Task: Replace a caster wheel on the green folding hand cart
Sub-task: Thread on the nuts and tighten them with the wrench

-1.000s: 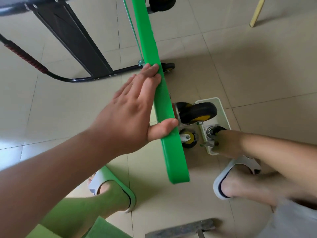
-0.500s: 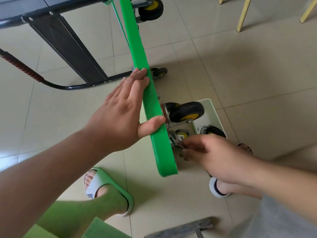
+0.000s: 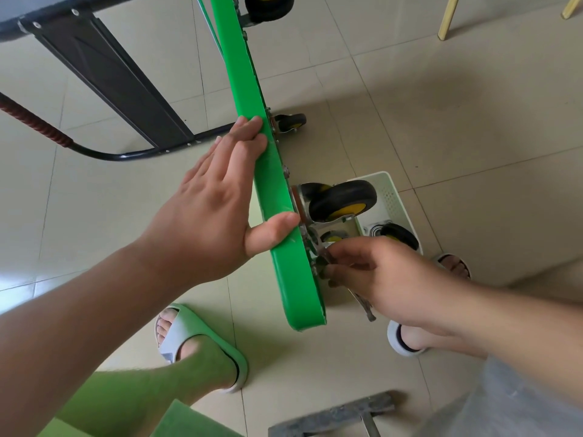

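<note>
Green plastic deck (image 3: 271,184) of the folding hand cart stood on edge on the tiled floor, underside turned toward your right. Your left hand (image 3: 205,216) lay spread on the deck's top face, fingers straight and pressed flat, thumb (image 3: 274,228) laid over its rim to steady it. Your right hand (image 3: 388,279), just beside the deck's near end, gripped a metal hand tool (image 3: 362,305) whose head met the caster bracket (image 3: 310,244); whether it was a wrench or pliers could not be told. One black caster wheel (image 3: 342,200) with a yellow hub sat mounted on the deck's underside, just above the tool. A white basket (image 3: 394,197) on the floor beside the deck held a loose caster (image 3: 399,236). Progress appeared early to middle: the fasteners were being worked, no wheel hung free, and whether the mounted wheel was old or new could not be told. Tightening or removal, then setting the cart down, seemingly lay ahead.
</note>
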{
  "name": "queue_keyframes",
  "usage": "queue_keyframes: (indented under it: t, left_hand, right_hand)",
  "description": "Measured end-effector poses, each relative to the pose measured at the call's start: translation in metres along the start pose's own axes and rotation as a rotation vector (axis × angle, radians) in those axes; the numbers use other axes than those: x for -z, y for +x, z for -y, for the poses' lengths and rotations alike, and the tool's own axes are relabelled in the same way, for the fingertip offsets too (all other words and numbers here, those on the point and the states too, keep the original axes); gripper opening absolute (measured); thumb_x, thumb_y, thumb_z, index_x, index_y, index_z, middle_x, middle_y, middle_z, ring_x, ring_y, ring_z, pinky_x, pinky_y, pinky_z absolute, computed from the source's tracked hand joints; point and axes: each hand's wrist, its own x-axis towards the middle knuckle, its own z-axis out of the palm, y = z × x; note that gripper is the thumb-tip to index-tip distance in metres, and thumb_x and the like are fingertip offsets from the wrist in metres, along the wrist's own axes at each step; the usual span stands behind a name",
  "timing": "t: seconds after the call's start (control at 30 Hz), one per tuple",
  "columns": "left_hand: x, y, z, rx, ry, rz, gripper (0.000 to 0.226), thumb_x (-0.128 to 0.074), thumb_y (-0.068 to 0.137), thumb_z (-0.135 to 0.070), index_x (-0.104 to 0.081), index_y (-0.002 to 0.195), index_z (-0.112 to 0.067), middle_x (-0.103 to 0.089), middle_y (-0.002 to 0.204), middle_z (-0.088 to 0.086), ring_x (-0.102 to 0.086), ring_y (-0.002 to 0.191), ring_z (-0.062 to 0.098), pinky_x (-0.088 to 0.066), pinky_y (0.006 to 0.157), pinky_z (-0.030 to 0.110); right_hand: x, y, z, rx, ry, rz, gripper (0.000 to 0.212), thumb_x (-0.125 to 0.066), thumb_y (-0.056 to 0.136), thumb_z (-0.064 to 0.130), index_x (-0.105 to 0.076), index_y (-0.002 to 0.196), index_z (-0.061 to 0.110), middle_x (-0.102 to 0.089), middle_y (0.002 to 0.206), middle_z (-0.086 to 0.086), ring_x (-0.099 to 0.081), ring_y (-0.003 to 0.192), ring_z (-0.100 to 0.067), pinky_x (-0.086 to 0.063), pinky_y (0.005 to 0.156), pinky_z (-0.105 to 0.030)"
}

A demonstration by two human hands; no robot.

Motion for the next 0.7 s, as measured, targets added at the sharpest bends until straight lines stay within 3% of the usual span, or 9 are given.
queue_keyframes:
  t: [0.1, 0.27, 0.43, 0.53, 0.7]
  left_hand:
    - [0.0, 0.0, 0.0, -0.004, -0.003, 0.0, 0.102, -0.033, 0.096, -0.081, -0.034, 0.155, 0.003, -0.028, 0.169, 0.018, -0.024, 0.16, 0.031, -0.026, 0.129, 0.052]
    - [0.0, -0.001, 0.0, 0.001, 0.004, -0.001, 0.102, -0.032, 0.096, -0.081, -0.034, 0.155, 0.002, -0.027, 0.169, 0.017, -0.023, 0.16, 0.031, -0.024, 0.128, 0.048]
    - [0.0, -0.001, -0.001, 0.006, -0.007, -0.002, 0.102, -0.032, 0.096, -0.081, -0.034, 0.156, 0.002, -0.027, 0.169, 0.017, -0.023, 0.16, 0.032, -0.023, 0.128, 0.048]
    - [0.0, 0.0, 0.0, 0.0, -0.003, -0.005, 0.102, -0.033, 0.096, -0.081, -0.034, 0.155, 0.002, -0.028, 0.169, 0.017, -0.022, 0.16, 0.031, -0.023, 0.127, 0.046]
    - [0.0, 0.0, 0.0, 0.001, -0.007, -0.004, 0.102, -0.034, 0.096, -0.08, -0.034, 0.156, 0.002, -0.028, 0.169, 0.017, -0.023, 0.16, 0.031, -0.023, 0.128, 0.048]
  right_hand:
    - [-0.003, 0.005, 0.003, 0.023, -0.004, 0.025, 0.039, -0.057, 0.087, 0.061, -0.07, 0.116, 0.038, -0.076, 0.107, 0.005, -0.072, 0.103, -0.028, -0.057, 0.089, -0.061]
    - [-0.012, 0.009, -0.005, 0.035, 0.054, 0.033, 0.035, -0.058, 0.09, 0.056, -0.069, 0.119, 0.039, -0.075, 0.112, 0.004, -0.072, 0.101, -0.039, -0.059, 0.081, -0.064]
    - [-0.011, 0.01, -0.006, 0.038, 0.066, -0.009, 0.02, -0.061, 0.102, 0.03, -0.071, 0.119, 0.031, -0.076, 0.11, 0.008, -0.071, 0.107, -0.017, -0.056, 0.097, -0.052]
    - [-0.011, 0.009, -0.005, 0.033, 0.073, 0.008, 0.023, -0.06, 0.097, 0.041, -0.07, 0.117, 0.035, -0.076, 0.111, 0.005, -0.073, 0.103, -0.029, -0.057, 0.09, -0.059]
    - [-0.008, 0.008, -0.001, 0.056, 0.06, 0.037, 0.028, -0.059, 0.094, 0.048, -0.071, 0.115, 0.033, -0.076, 0.106, 0.0, -0.072, 0.104, -0.022, -0.056, 0.094, -0.056]
